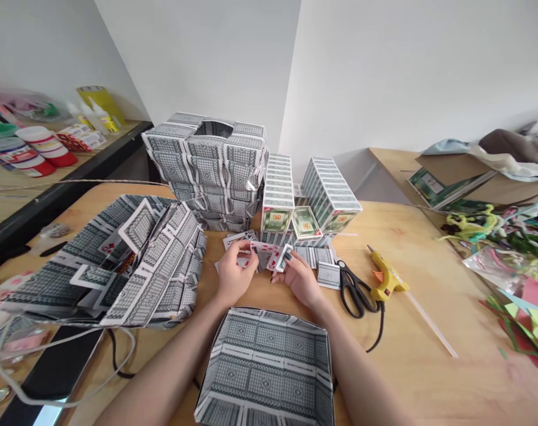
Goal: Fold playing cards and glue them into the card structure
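Note:
Between my hands, above the table's middle, are a few playing cards [264, 255] with red pips. My left hand [237, 269] pinches a card by its left end. In my right hand [299, 273] a small card is held between thumb and fingers, close to the other cards. Just below my hands, between my forearms, sits an open box made of playing cards [271, 367]. More cards [315, 256] lie face down beside my right hand, and some lie behind my left hand.
Left, a large card-made container [162, 266] holds loose cards. Behind stand a tall card-made box [210, 165] and stacked card packs [277, 189]. To the right are black scissors [355, 290], a yellow glue gun [386, 278] and a glue stick [431, 322]. Craft scraps [535, 307] lie far right.

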